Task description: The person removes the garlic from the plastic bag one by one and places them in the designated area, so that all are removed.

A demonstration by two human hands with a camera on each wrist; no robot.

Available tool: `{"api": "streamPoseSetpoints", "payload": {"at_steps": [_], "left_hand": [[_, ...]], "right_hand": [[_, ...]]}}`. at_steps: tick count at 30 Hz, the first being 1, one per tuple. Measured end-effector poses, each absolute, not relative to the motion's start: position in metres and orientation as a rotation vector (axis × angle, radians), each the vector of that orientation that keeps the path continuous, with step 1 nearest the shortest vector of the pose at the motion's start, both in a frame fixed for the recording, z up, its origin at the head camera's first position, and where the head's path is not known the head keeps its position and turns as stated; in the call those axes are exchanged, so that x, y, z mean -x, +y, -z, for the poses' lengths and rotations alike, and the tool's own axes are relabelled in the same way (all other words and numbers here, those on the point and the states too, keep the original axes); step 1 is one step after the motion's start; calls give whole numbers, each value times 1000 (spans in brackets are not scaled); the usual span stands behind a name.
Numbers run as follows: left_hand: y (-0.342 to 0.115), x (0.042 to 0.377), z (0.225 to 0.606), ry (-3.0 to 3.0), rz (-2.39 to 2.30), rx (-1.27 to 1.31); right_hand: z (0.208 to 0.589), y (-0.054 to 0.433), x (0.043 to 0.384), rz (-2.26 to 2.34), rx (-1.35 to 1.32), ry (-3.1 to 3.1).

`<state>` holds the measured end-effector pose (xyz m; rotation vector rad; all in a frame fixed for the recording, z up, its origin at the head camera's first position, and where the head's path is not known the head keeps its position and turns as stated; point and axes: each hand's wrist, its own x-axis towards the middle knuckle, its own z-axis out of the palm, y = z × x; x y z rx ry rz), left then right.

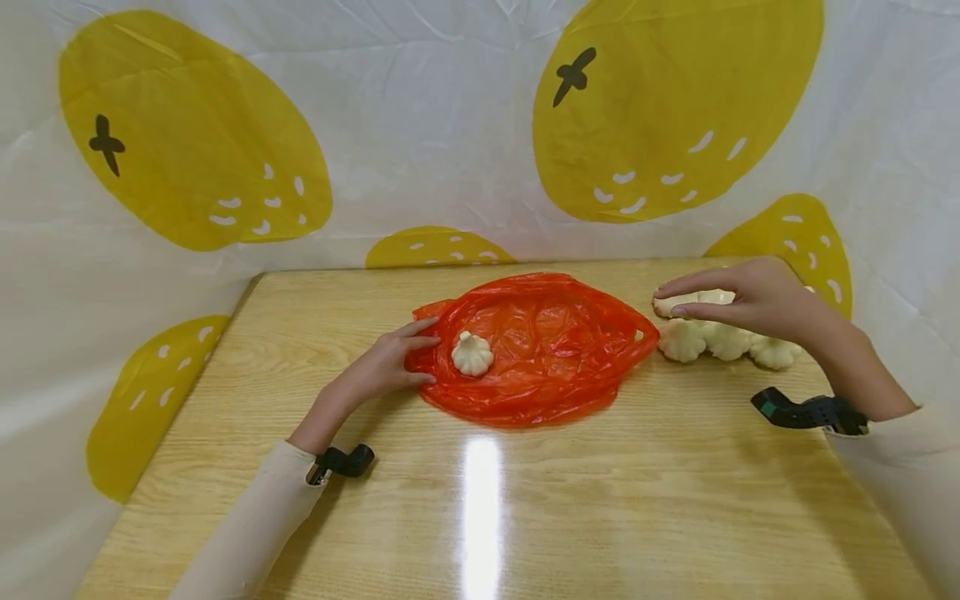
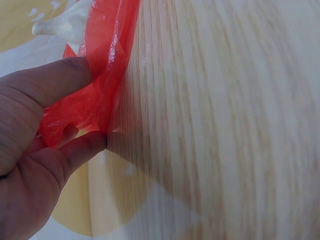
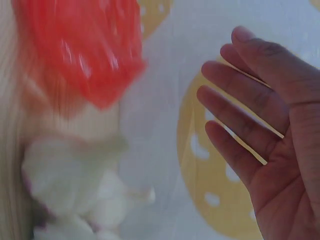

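A red plastic bag [image 1: 555,408] lies spread on the table with its mouth facing up. One pale garlic bulb [image 1: 472,354] sits inside at its left end. My left hand [image 1: 386,362] touches the bag's left edge, its fingers extended and thumb apart; the left wrist view shows red plastic [image 2: 102,70] between thumb and fingers. Over a cluster of garlic bulbs [image 1: 726,340] to the right of the bag hovers my right hand [image 1: 765,300]. In the right wrist view this hand [image 3: 270,120] holds nothing, with fingers extended, while blurred garlic [image 3: 70,175] lies apart from it.
The light wooden table [image 1: 600,517] ends at a white curtain [image 1: 420,108] with yellow lemon-like prints, which stands behind it and along the sides. Dark camera mounts [image 1: 345,461] sit on both wrists.
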<state>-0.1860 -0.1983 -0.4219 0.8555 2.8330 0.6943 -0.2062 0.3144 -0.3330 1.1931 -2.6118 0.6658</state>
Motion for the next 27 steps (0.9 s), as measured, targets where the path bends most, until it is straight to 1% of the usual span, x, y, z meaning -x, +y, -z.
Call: {"api": "streamPoseSetpoints", "payload": {"at_steps": [5, 12, 27], "left_hand": [[-197, 187, 421, 2844, -692, -840], [-197, 186, 423, 2835, -686, -844], [-196, 185, 423, 2829, -692, -840]], "right_hand": [[337, 291, 205, -694, -1236, -2645], [351, 258, 204, -713, -1410, -2527], [359, 208, 196, -794, -1468, -2613]]}}
